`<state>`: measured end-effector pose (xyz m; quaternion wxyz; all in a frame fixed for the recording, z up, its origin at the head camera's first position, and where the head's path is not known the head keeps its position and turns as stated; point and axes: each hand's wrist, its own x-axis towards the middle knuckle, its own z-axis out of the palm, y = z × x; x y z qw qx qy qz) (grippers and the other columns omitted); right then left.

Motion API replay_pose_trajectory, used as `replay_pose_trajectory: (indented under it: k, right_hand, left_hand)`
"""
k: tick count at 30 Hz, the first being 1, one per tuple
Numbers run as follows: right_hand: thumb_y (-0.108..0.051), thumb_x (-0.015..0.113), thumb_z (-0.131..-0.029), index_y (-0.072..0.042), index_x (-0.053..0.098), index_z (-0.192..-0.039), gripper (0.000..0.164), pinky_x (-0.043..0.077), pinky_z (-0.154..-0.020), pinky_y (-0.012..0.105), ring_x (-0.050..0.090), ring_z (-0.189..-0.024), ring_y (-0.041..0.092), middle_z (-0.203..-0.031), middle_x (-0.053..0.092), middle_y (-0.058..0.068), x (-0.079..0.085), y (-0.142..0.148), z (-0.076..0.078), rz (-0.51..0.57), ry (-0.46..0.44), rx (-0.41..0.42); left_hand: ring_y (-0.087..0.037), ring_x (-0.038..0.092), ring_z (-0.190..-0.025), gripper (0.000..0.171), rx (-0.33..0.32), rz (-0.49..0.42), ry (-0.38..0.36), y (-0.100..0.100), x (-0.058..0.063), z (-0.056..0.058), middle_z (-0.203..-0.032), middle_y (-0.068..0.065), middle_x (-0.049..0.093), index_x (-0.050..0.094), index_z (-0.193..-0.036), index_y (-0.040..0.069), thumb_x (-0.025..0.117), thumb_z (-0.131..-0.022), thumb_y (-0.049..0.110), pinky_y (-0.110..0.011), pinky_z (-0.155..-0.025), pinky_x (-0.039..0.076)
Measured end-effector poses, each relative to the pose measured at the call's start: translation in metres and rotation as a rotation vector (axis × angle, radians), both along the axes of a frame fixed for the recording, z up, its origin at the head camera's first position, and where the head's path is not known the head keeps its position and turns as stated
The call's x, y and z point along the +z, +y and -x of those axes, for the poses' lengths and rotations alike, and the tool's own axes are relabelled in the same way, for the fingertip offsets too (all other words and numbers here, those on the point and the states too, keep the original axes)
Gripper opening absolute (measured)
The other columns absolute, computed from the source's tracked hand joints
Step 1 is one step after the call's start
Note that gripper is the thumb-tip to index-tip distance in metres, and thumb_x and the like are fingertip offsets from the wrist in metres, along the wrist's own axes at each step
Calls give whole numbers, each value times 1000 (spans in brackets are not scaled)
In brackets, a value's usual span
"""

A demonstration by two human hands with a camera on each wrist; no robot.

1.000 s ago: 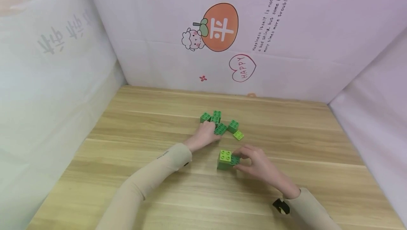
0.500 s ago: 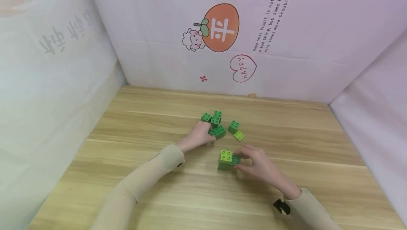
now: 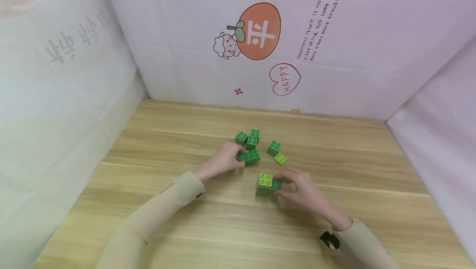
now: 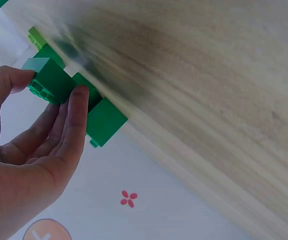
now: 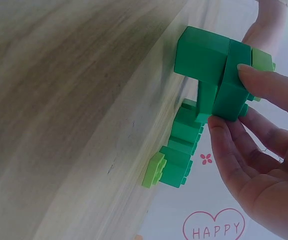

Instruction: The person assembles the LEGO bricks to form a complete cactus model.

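My left hand (image 3: 224, 158) pinches a long green toy brick (image 3: 250, 157) by its left end, between thumb and fingers. In the left wrist view the same brick (image 4: 54, 82) shows tilted between thumb (image 4: 16, 80) and fingertips. Nearer the front stands a small stack of bricks (image 3: 262, 189), green below, with a lime-green brick (image 3: 265, 179) on top at its left. My right hand (image 3: 302, 188) pinches the stack's dark green brick (image 3: 276, 184) at the right. In the right wrist view, thumb and fingers grip that brick (image 5: 231, 90) from opposite sides.
Several green bricks (image 3: 252, 142) sit close together behind the left hand. To their right are one green brick (image 3: 274, 148) and a flat lime-green brick (image 3: 280, 158). Printed white cloth (image 3: 186, 74) borders the wooden table (image 3: 167, 136) at the back and sides.
My left hand has drawn left and slightly nearer, bringing the long green brick away from the other bricks. My right hand keeps its grip on the stack, almost unmoved.
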<state>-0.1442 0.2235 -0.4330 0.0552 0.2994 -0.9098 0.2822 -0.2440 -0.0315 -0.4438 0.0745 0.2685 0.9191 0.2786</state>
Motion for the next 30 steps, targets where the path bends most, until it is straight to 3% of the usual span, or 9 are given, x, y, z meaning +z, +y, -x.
replay_pose_trajectory:
  k: [3,11,17,24,30]
  right_hand:
    - [-5,84,-72,-5,71,-103,33,62,-76,35,69,-86,23,-99,73,8,0,0,1,2,3,-2]
    - [-6,84,-73,-6,70,-103,33,62,-77,34,69,-87,21,-100,71,6,-2,0,3,7,-3,2]
    - [-6,84,-73,-5,70,-103,33,63,-77,35,70,-88,23,-101,71,8,-1,-1,4,4,-5,5]
    - [-5,84,-73,-5,70,-102,32,63,-77,36,69,-87,22,-99,71,8,1,-2,5,3,-9,12]
    - [-5,84,-74,-5,70,-103,32,63,-77,36,69,-88,22,-99,71,8,0,-2,7,-2,-18,4]
  left_hand:
    - [-12,64,-80,39,5,-17,9,-2,4,-4,-108,-16,71,67,-119,-3,74,-82,8,-17,-68,55]
    - [-12,56,-80,37,0,-57,48,-9,17,-15,-99,-9,69,69,-116,-1,74,-81,9,-16,-65,49]
    - [-14,61,-81,35,-24,-130,55,-16,24,-22,-96,-7,70,71,-114,1,74,-81,10,-17,-68,53]
    - [-13,66,-87,35,-89,-198,28,-26,35,-31,-101,-7,72,70,-117,3,73,-82,9,-14,-76,57]
    - [-13,68,-89,35,-153,-203,21,-27,41,-39,-105,-7,70,68,-118,3,71,-84,10,-13,-78,56]
